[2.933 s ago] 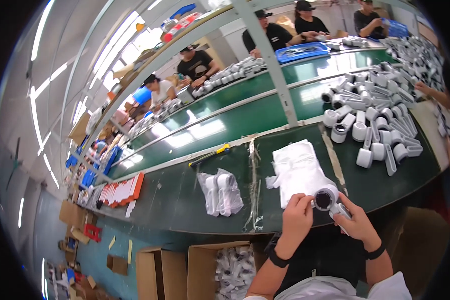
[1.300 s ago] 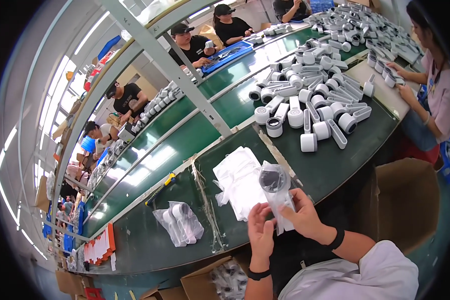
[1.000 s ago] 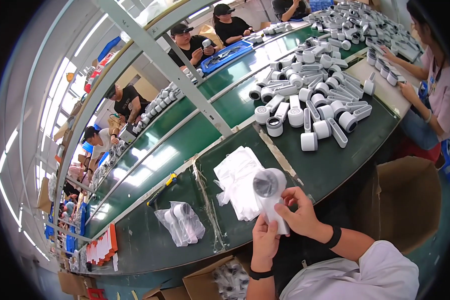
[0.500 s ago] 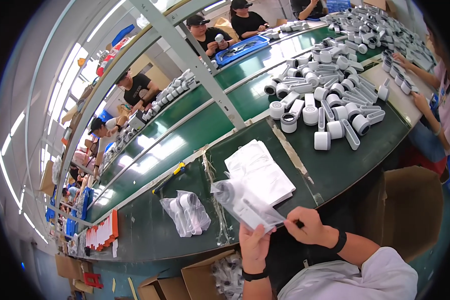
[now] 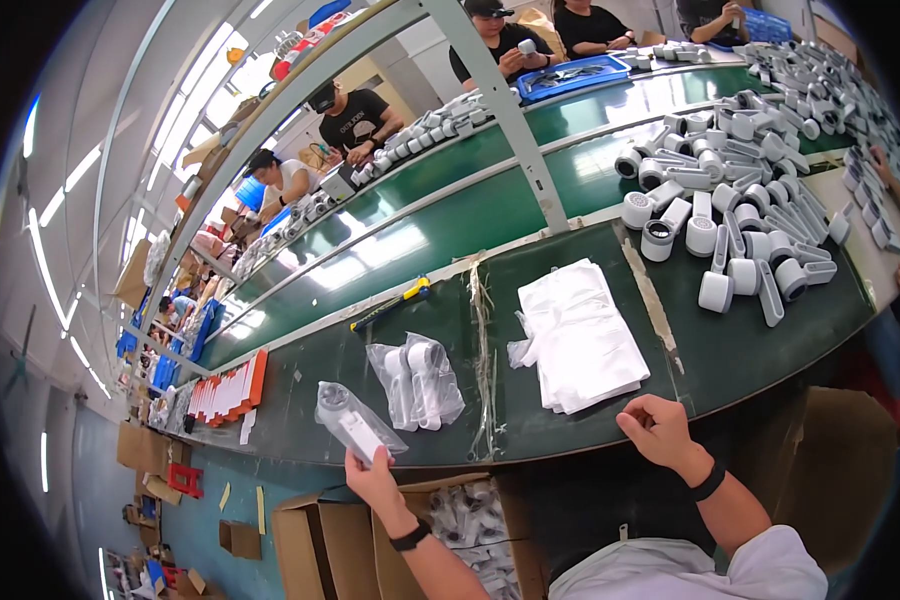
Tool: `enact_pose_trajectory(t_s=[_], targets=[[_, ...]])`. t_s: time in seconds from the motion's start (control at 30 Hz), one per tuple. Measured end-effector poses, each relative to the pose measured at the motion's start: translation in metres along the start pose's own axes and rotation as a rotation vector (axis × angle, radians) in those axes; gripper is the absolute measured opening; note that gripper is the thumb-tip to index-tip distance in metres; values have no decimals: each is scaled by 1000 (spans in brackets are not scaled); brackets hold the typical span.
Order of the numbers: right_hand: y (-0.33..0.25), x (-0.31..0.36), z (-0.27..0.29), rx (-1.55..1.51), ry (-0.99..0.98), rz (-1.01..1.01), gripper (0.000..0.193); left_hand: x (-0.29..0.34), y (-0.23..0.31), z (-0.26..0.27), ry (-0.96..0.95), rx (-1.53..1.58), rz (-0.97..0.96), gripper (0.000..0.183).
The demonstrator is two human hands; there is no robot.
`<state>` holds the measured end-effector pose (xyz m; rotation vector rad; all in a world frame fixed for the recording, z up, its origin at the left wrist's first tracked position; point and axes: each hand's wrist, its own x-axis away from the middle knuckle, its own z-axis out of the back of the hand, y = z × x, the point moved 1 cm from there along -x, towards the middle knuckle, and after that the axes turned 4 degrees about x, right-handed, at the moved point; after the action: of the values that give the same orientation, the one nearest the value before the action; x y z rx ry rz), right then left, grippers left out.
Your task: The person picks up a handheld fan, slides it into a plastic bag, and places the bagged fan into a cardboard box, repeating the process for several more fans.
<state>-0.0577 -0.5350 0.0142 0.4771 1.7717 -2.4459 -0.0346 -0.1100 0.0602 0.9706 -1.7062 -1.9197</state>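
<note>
My left hand grips the lower end of a bagged grey-white handheld device, with a round head and flat handle, in a clear plastic bag. It is held above the near edge of the dark green table. Right beside it lie more bagged devices. My right hand is closed at the table's front edge, with nothing visible in its curled fingers. It hovers just off the near right corner of a stack of white plastic bags.
Loose white devices are heaped at the right. A yellow-black utility knife lies near the far rail. Orange-and-white pieces stand left. Below me, an open cardboard box holds bagged devices. Co-workers sit across the green conveyor.
My hands have separated. The left has carried the bagged device leftward, away from the white bags; the right has let go of the bag's end. The whole view has shifted, too.
</note>
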Motion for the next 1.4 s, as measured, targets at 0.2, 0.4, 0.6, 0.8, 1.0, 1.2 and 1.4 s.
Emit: enact_pose_trajectory(t_s=[0.2, 0.4, 0.6, 0.8, 1.0, 1.2, 1.4], targets=[[-1, 3, 2, 94, 43, 54, 13, -41, -56, -11, -7, -228, 57, 48], [2, 4, 3, 89, 103, 53, 12, -39, -56, -16, -60, -668, -359, 50], [-10, -2, 24, -181, -2, -142, 15, 26, 32, -64, -143, -407, -332, 44], [-16, -44, 129, 323, 523, -98, 16, 80, 57, -108, -585, -118, -329, 33], [33, -55, 209, 882, 655, -128, 37, 121, 73, -169, -840, -186, -481, 32], [60, -61, 206, 857, 512, -402, 43, 144, 61, -229, -893, -321, -885, 26], [62, -45, 203, 469, 779, -326, 39, 142, 50, -230, -897, -474, -868, 16]])
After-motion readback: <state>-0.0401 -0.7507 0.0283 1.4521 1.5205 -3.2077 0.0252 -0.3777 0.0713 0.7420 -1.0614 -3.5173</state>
